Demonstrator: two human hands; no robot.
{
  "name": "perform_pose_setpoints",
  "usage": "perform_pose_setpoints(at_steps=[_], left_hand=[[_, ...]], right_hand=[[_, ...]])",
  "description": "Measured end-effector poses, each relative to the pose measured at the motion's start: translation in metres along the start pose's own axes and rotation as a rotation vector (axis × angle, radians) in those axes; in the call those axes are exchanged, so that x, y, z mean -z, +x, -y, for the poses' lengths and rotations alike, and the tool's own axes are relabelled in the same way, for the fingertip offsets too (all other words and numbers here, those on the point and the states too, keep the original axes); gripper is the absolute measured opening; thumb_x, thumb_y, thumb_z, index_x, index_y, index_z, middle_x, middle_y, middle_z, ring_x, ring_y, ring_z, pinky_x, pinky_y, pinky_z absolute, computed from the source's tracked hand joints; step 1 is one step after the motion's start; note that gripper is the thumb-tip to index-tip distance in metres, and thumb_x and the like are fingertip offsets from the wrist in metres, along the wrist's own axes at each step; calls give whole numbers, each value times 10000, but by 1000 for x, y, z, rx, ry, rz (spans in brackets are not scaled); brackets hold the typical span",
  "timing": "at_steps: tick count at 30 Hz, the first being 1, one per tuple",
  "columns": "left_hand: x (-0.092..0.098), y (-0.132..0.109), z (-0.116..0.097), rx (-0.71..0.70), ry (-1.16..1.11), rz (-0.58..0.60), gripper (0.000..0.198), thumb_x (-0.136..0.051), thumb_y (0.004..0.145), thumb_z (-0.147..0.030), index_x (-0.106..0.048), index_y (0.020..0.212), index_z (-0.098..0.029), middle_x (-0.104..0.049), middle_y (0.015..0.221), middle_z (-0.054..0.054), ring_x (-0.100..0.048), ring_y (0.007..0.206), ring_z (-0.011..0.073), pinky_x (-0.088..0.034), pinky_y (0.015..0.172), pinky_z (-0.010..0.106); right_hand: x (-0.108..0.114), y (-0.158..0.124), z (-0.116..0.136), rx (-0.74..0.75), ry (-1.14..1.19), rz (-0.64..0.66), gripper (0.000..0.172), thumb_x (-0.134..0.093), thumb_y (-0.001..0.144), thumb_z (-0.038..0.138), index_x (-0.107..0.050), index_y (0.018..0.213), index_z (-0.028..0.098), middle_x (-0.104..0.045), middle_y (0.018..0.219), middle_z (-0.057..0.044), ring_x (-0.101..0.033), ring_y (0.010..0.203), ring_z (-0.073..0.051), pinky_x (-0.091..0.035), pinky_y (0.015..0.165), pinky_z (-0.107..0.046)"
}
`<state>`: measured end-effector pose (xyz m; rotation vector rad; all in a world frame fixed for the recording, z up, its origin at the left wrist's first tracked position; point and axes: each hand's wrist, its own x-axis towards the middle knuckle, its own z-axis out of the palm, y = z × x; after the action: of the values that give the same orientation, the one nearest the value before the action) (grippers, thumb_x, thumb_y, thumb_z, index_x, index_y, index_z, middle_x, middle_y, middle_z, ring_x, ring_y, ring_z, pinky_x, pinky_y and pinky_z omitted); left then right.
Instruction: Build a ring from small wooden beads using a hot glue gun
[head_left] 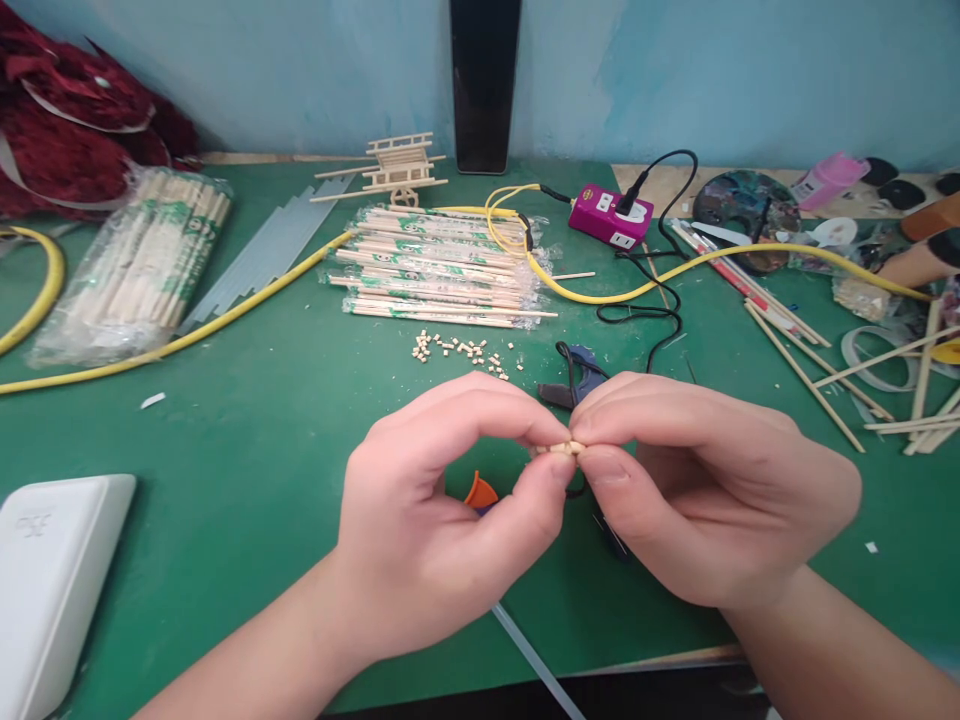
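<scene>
Left hand (416, 510) and right hand (712, 490) pinch tiny pale wooden pieces (573, 448), likely for precision, with loose beige wooden stubs (478, 350) toward eleven o'clock.

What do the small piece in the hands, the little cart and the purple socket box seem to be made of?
The small piece looks like bare wood or bamboo: pale, matt, partly hidden. The little cart also seems unpainted wood or bamboo: thin, pale, dull sticks. The purple socket box is probably hard plastic: smooth, evenly coloured, slightly shiny.
</scene>
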<state>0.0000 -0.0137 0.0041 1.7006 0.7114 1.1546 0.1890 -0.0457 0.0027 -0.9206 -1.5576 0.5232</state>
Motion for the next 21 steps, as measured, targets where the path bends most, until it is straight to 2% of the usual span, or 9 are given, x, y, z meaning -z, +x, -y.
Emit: perform_pose_setpoints(at_steps=[9,21], left_hand=[[-2,3,1,-9,12,0,228,-782,916,-4,-765,995,-217,-791,931,3,-722,848,144,-625,787,311],[1,1,-2,1,53,12,216,-778,937,-57,-767,996,-265,-805,919,34,-726,837,204,-620,759,378]], right_hand=[[-1,1,1,11,-52,1,223,-714,863,-4,-806,955,177,-768,743,-16,-706,615,-151,-600,577,-325],[1,2,1,22,-87,18,238,-721,837,-12,-810,954,175,-780,756,-24,-723,653,-161,-616,613,-333]])
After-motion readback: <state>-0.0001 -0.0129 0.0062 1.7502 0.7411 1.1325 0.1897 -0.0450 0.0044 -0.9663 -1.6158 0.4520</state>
